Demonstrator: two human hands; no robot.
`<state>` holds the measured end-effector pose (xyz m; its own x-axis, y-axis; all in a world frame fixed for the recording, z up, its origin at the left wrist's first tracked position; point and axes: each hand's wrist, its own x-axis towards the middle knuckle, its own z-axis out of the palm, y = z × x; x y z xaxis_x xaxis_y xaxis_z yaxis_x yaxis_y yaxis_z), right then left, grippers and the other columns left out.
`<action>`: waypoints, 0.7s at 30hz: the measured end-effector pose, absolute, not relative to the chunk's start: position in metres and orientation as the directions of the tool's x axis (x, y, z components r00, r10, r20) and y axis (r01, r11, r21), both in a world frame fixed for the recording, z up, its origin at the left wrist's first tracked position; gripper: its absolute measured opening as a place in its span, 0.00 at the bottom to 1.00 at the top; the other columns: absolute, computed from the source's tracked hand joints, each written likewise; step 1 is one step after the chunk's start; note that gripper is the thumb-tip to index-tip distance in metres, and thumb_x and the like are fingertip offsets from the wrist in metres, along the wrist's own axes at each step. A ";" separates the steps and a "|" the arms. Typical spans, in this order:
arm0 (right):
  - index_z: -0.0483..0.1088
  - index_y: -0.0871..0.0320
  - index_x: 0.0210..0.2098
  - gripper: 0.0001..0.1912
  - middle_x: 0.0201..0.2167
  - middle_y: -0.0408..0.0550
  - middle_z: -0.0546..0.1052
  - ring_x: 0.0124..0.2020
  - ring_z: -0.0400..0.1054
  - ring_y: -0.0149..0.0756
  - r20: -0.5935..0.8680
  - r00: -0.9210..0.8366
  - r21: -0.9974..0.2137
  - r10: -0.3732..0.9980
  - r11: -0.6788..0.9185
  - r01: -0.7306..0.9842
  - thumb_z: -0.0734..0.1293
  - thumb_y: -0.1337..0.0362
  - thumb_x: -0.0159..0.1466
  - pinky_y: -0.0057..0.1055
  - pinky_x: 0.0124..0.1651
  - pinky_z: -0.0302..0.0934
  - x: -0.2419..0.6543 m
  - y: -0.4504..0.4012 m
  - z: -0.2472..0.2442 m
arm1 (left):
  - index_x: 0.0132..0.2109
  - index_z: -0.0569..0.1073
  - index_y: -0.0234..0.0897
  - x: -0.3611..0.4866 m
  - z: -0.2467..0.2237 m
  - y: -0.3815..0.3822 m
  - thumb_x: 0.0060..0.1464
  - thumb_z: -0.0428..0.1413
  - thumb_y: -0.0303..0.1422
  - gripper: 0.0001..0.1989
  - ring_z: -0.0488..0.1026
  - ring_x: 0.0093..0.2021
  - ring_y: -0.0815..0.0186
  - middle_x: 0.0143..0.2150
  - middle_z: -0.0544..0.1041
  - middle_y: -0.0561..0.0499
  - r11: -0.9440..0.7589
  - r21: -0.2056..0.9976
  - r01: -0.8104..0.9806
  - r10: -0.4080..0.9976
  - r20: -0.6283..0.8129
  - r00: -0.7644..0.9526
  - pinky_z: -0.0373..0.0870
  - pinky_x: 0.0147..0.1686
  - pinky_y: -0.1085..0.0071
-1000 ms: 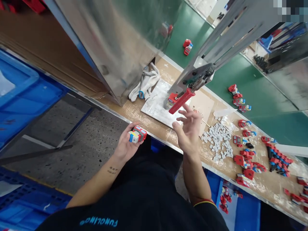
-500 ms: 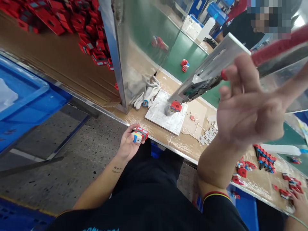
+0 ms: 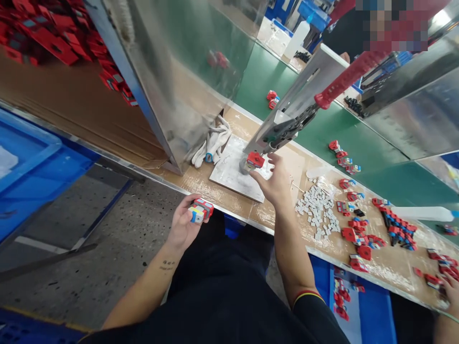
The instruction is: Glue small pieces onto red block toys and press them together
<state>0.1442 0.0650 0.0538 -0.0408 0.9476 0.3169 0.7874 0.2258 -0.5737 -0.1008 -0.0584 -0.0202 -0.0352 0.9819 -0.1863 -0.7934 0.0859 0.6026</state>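
My left hand [image 3: 183, 225] is closed around a small red, white and blue plastic toy piece [image 3: 201, 210] with a yellow stripe, held in front of the table edge. My right hand [image 3: 274, 180] reaches over the white base plate [image 3: 233, 182], thumb and fingers apart. Between and just beyond its fingertips, a similar red toy piece [image 3: 256, 159] sits on the fixture under the hand press [image 3: 287, 129]. Whether the fingertips touch that piece, I cannot tell. The press's long red handle [image 3: 353, 71] slants up to the right, with no hand on it.
White gloves [image 3: 217, 141] lie left of the plate. Small grey parts [image 3: 318, 210] are spread to the right, with several red toy pieces [image 3: 358, 234] beyond. A box of red pieces [image 3: 53, 40] stands upper left. Another person's hand [image 3: 450, 289] works at far right.
My right hand has come down from near the red press handle to the piece on the fixture. My left hand still holds its toy piece, slightly lower and further left in view.
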 end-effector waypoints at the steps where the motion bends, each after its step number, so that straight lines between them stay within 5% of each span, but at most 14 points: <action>1: 0.68 0.53 0.56 0.27 0.54 0.58 0.80 0.55 0.76 0.57 0.270 -0.045 -0.580 0.962 0.200 0.790 0.76 0.52 0.62 0.57 0.57 0.73 0.143 0.073 0.051 | 0.46 0.85 0.39 -0.100 -0.018 -0.058 0.42 0.79 0.45 0.26 0.82 0.30 0.65 0.33 0.85 0.49 0.083 0.609 -0.788 0.983 -0.178 -0.034 0.79 0.27 0.74; 5: 0.69 0.52 0.47 0.15 0.46 0.54 0.82 0.46 0.78 0.50 0.188 -0.088 -0.684 0.978 0.195 0.703 0.72 0.53 0.66 0.51 0.52 0.74 0.139 0.078 0.057 | 0.48 0.85 0.39 -0.096 -0.014 -0.062 0.43 0.78 0.47 0.27 0.81 0.28 0.65 0.33 0.86 0.48 0.051 0.646 -0.762 0.985 -0.156 -0.067 0.79 0.27 0.74; 11: 0.71 0.53 0.38 0.26 0.33 0.45 0.80 0.32 0.77 0.37 0.020 -0.093 -0.948 0.996 0.048 0.313 0.78 0.40 0.60 0.35 0.35 0.74 0.161 0.022 0.068 | 0.48 0.84 0.39 -0.093 -0.022 -0.068 0.44 0.78 0.49 0.28 0.81 0.28 0.65 0.34 0.86 0.48 0.088 0.663 -0.744 0.977 -0.204 -0.067 0.79 0.26 0.74; 21: 0.72 0.53 0.33 0.26 0.30 0.43 0.81 0.27 0.76 0.33 0.018 0.096 -1.000 0.995 0.018 0.001 0.85 0.45 0.54 0.31 0.30 0.76 0.183 -0.035 0.092 | 0.46 0.85 0.40 -0.072 -0.015 -0.061 0.41 0.78 0.49 0.27 0.81 0.27 0.65 0.32 0.85 0.49 0.130 0.715 -0.687 0.981 -0.195 -0.017 0.80 0.26 0.74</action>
<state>0.1834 -0.0352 0.0918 0.0959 0.9952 0.0179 0.0005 0.0180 -0.9998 -0.0725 -0.0611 -0.0150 -0.0168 0.9807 -0.1947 -0.6870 0.1302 0.7149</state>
